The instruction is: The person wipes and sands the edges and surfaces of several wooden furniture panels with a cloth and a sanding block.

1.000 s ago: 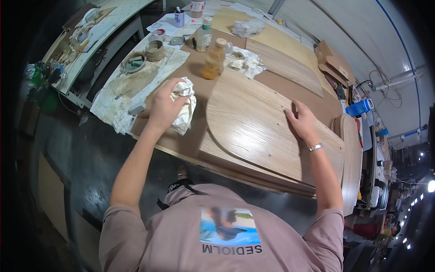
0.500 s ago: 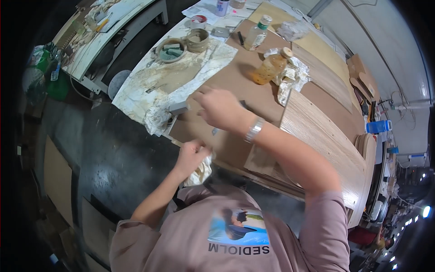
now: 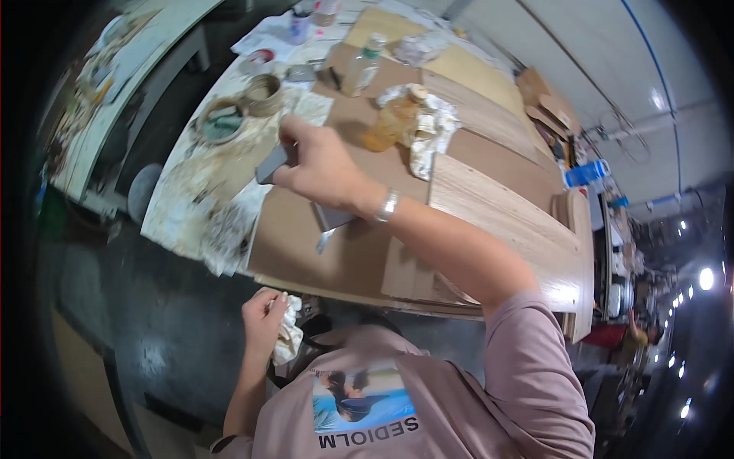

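My right hand (image 3: 319, 170), a metal watch on its wrist, is closed on a small grey block (image 3: 273, 163) that looks like a sanding block, just above the table. Beneath that hand, a flat dark grey piece (image 3: 334, 219) and a small shiny metallic piece (image 3: 325, 241) lie on the brown board (image 3: 298, 264). In front of the table edge, my left hand (image 3: 262, 317) grips a crumpled white cloth (image 3: 288, 336) with brownish stains. A stained white sheet (image 3: 180, 203) covers the table's left part, bearing a round tub (image 3: 206, 138) with green pieces inside.
Beyond my right hand stand a bottle of amber liquid (image 3: 386, 130), a clear bottle (image 3: 363, 73), a crumpled rag (image 3: 434, 141) and a brown tape-like roll (image 3: 264, 96). Wood-grain panels (image 3: 505, 222) occupy the right side. A second bench (image 3: 115, 99) stands at far left.
My right hand has moved down onto the grey block, closed on it and lifted it from the sheet's edge. My left hand still holds the cloth. The whole view has shifted.
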`<action>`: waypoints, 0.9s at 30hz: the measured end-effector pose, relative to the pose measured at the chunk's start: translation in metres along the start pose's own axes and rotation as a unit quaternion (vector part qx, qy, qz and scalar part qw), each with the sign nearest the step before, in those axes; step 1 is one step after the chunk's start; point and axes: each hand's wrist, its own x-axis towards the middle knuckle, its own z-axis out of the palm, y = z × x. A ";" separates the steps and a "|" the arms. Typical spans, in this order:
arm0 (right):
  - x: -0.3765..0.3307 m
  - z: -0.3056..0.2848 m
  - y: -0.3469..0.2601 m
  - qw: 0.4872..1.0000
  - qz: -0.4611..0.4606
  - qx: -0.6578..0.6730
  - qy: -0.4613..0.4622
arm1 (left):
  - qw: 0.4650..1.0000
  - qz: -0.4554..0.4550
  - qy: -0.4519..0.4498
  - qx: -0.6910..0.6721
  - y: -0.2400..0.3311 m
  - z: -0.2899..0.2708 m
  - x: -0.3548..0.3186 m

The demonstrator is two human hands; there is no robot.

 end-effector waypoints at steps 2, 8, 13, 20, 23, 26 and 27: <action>-0.021 -0.042 0.000 0.987 0.027 0.117 0.105 | 0.999 0.012 -0.024 -0.016 0.006 0.006 0.013; -0.120 -0.178 0.060 0.910 0.185 0.151 0.340 | 0.976 0.032 -0.215 -0.029 0.068 0.076 0.064; -0.151 -0.170 0.079 0.889 0.268 0.091 0.360 | 0.943 0.090 -0.314 0.057 0.121 0.155 0.097; -0.125 -0.156 0.092 0.891 0.274 0.024 0.361 | 0.935 0.055 -0.347 -0.038 0.108 0.180 0.098; -0.099 -0.142 0.092 0.902 0.257 0.003 0.348 | 0.931 0.056 -0.357 -0.052 0.111 0.182 0.099; -0.085 -0.132 0.103 0.884 0.166 -0.234 0.369 | 0.927 0.056 -0.368 -0.039 0.107 0.183 0.102; -0.083 -0.129 0.103 0.890 0.174 -0.219 0.361 | 0.928 0.056 -0.366 -0.044 0.106 0.183 0.102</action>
